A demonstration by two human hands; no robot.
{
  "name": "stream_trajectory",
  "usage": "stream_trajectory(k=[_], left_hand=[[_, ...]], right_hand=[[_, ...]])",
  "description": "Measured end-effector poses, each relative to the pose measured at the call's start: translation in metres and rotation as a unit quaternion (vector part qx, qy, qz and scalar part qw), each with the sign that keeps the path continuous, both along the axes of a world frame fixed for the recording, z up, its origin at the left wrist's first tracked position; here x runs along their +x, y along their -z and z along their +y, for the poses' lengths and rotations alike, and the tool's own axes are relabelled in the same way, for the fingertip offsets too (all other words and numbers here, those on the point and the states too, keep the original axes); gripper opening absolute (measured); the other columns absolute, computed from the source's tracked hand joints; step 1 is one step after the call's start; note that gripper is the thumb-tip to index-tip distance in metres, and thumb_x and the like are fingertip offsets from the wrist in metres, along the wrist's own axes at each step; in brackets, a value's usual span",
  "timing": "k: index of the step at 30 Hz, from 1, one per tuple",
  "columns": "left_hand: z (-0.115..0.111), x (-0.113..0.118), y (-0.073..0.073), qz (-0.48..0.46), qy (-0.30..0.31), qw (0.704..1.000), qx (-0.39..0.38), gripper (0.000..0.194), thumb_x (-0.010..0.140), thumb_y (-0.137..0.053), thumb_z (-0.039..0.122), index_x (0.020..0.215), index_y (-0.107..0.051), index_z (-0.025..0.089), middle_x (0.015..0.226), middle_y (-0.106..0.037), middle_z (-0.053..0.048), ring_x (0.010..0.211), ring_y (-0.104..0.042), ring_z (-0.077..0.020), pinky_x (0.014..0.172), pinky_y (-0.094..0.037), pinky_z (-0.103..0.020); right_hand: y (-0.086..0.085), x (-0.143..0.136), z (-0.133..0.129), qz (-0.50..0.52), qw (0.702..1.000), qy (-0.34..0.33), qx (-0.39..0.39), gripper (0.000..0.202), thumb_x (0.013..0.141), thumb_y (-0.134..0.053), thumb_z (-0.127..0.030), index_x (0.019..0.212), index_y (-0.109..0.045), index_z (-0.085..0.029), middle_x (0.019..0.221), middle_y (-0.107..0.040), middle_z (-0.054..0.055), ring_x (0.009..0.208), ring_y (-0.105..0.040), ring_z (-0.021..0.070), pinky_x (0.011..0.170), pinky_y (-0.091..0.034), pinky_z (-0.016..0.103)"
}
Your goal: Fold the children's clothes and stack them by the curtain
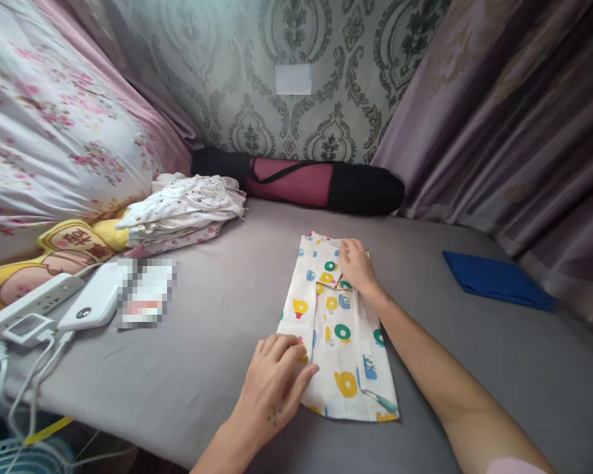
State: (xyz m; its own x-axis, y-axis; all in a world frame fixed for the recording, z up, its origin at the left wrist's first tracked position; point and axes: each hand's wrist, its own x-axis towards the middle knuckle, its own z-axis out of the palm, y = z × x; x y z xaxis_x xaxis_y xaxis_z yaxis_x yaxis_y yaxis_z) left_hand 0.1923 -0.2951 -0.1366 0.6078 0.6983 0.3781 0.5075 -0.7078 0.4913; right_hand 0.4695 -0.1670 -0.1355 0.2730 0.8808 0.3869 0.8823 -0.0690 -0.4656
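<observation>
Clock face centred on the printed shirt (pixel 346 388), with twelve toward the wall (pixel 217 72). At twelve, well beyond the shirt, a long black-and-maroon bag (pixel 291 187) laid along the foot of the wall, with a white sheet of paper (pixel 294 79) above it. At ten, a heap of pale clothes (pixel 185 207) in front of a floral curtain (pixel 93 125), close to a yellow cushion (pixel 76 240). At nine, well apart from the shirt, a blurred-out packet (pixel 151 289) just beside a white power bank (pixel 99 293), then a power strip (pixel 39 303) with a charger (pixel 29 328) and trailing white cables. At eight, low by the edge, a blue basket (pixel 22 457). Between two and three, a folded blue cloth (pixel 499 280) near the mauve curtains (pixel 479 118).

Flat on the grey sheet (pixel 217 368), between both hands: the shirt, folded narrow, buttons upward. At its eight o'clock edge, the left hand (pixel 277 375), relaxed and unclenched, fingertips resting on the fabric, thumb apart. At one, the right hand (pixel 356 266), fingers bent over the upper end, partly covering it; pinching or merely pressing, impossible to tell.
</observation>
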Motion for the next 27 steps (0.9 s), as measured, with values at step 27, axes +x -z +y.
stream_trajectory(k=[27], left_hand=[[0.01,-0.008,0.023,0.019,0.04,0.99,0.136,0.031,0.09,-0.052,0.014,0.119,-0.058,0.022,0.125,-0.065,-0.006,0.123,-0.056,-0.0223,0.104,-0.044,-0.041]], right_hand=[[0.024,0.035,0.027,-0.108,0.962,0.033,-0.248,0.073,0.096,-0.014,-0.05,0.151,-0.02,-0.002,0.159,-0.014,0.016,0.147,-0.009,0.0268,0.118,-0.009,0.043]])
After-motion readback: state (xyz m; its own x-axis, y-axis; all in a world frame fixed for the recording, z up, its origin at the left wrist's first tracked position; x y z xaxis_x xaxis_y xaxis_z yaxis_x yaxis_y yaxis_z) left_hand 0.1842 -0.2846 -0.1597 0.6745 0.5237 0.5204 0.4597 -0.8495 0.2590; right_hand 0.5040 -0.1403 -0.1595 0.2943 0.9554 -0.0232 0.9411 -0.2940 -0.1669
